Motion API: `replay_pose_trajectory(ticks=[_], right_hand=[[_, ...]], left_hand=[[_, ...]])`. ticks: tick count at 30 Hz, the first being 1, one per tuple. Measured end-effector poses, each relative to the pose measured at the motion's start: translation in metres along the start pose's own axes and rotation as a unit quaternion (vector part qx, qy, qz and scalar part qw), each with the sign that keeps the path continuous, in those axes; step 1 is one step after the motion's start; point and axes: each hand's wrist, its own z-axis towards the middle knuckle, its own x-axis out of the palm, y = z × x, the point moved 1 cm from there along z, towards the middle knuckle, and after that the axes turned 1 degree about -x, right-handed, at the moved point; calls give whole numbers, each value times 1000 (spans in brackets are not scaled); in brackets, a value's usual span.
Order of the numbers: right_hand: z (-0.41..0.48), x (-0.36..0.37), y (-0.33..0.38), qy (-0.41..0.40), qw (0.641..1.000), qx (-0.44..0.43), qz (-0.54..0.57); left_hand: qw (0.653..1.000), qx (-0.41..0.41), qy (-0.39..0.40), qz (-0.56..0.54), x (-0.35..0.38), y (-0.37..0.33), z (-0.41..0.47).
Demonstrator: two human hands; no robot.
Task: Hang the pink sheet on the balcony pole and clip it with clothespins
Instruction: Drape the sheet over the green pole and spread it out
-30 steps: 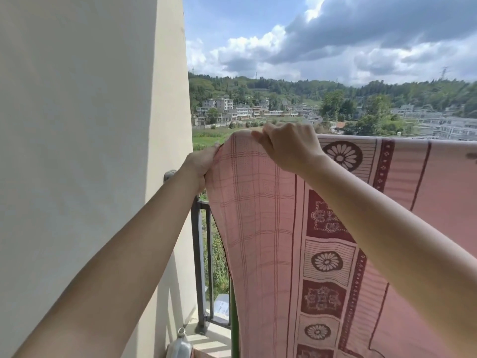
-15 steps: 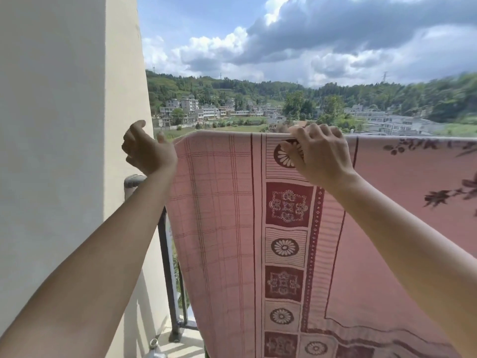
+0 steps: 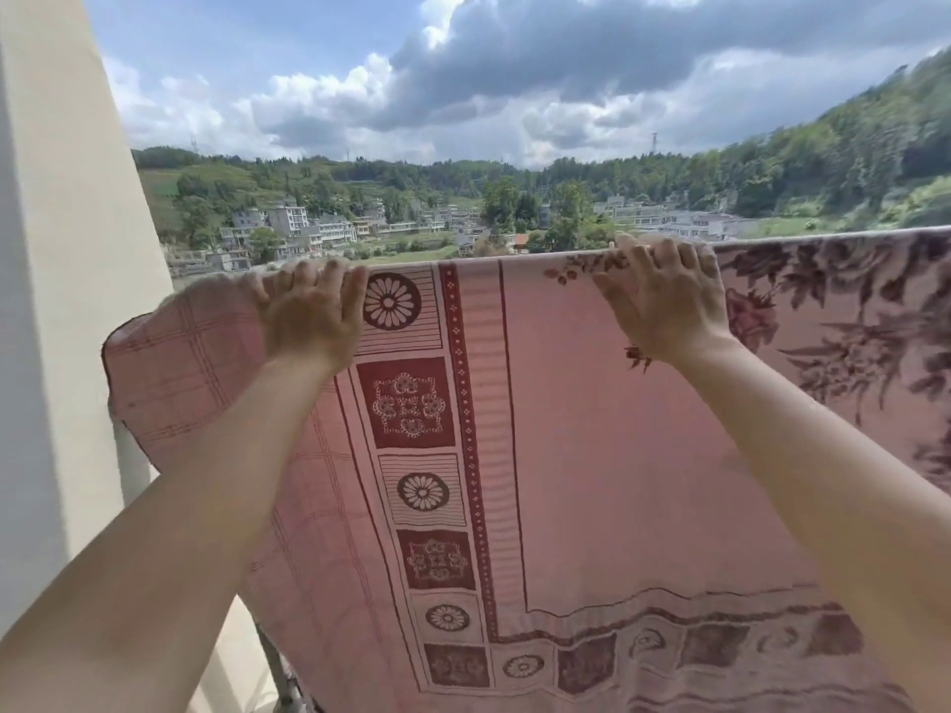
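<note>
At far left stands a pale wall (image 3: pixel 51 301). Just beside it, at left centre, the checked corner of the sheet (image 3: pixel 592 429) bulges out loose, not yet lying flat. The sheet is draped over the pole, which is hidden under the top fold running across the middle of the frame. The left hand (image 3: pixel 311 313), left of centre, lies on that fold with fingers nearly straight and together, tips reaching over the top, pinching nothing. It is likely pressing the cloth down to stop it sliding. The right hand (image 3: pixel 664 301), right of centre, lies likewise with fingers spread, probably smoothing the fold. No clothespins show, so clipping seems not yet begun.
</note>
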Motion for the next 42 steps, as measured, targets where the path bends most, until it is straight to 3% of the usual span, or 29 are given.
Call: replay_pose_trajectory(ticks=[3,5,12,18,24,34,39,42], right_hand=[[-15,-9,-52,25,1000,2,-5],[-23,-18,-82,34,999,-7,-9],[-56,-38,-211,50,999,1,-17],[-101,-41,-359,112,985,127,-23],[-150,-49,-500,88,969,227,-47],[-234,-69,-746,94,918,312,-226],[-249,-110,-862,71,879,364,-300],[-275,-131,-918,74,857,386,-334]], left_hand=[[996,-88,9,-22,-3,-57,-3],[997,-77,-5,-24,-5,-112,-10],[989,128,-23,-63,-5,-319,-47],[970,224,5,-92,7,-470,-74],[934,331,4,-133,24,-632,-90],[845,461,-62,-264,90,-941,-156],[799,487,-42,-351,98,-1095,-168],[794,485,-28,-365,84,-1179,-182]])
